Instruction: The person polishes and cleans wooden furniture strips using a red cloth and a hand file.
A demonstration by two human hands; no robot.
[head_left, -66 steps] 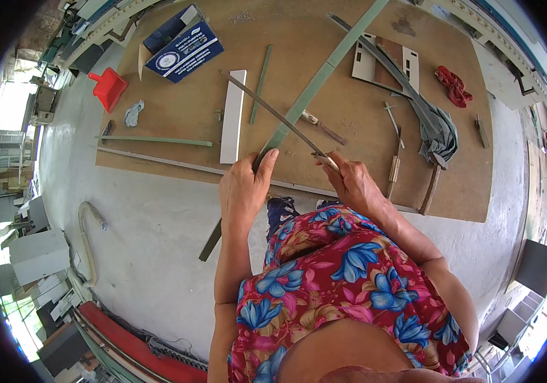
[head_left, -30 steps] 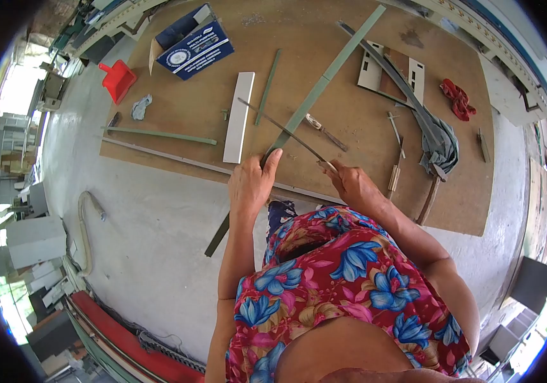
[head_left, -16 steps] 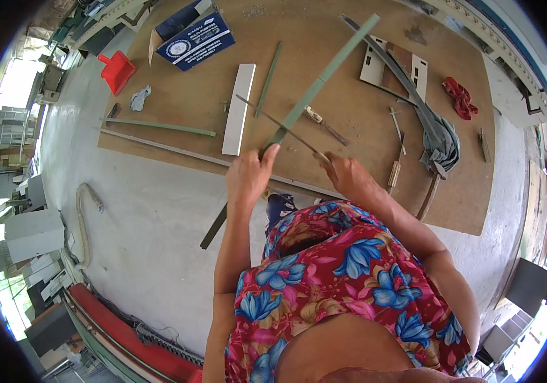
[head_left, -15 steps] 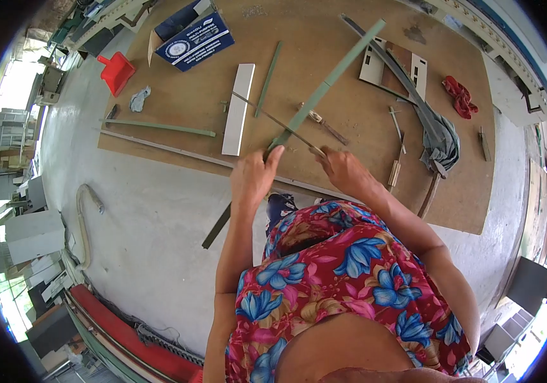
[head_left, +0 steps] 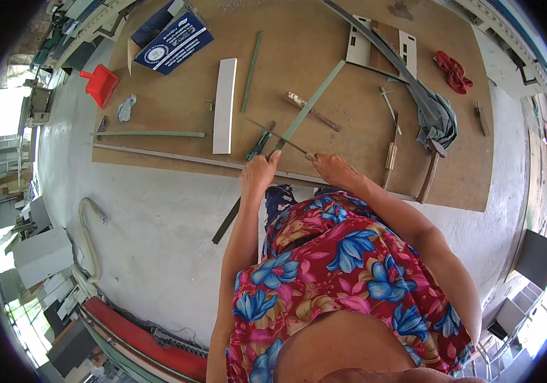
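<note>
My left hand [head_left: 259, 173] is closed around a long green strip [head_left: 313, 102] that slants up and away to the right; its dark lower end [head_left: 225, 222] sticks out below my wrist. My right hand [head_left: 337, 172] grips a thin file [head_left: 297, 147] by its near end. The file's blade lies across the strip just beyond my left fingers. A green and black tool [head_left: 260, 143] rests on the table right by my left hand. Beyond the strip lies a chisel-like tool [head_left: 312, 111] with a worn, pale handle.
On the brown table [head_left: 158, 102] lie a white bar [head_left: 225, 105], more green strips [head_left: 252, 71], a long rail [head_left: 177, 156], a blue box [head_left: 174, 41], a red dustpan [head_left: 100, 85], a red cloth [head_left: 453, 72], a grey cloth [head_left: 438, 121] and a hammer [head_left: 431, 172].
The strip's far end has dropped lower and to the left. My right hand and the file have shifted slightly left. The green and black tool now shows beside my left hand.
</note>
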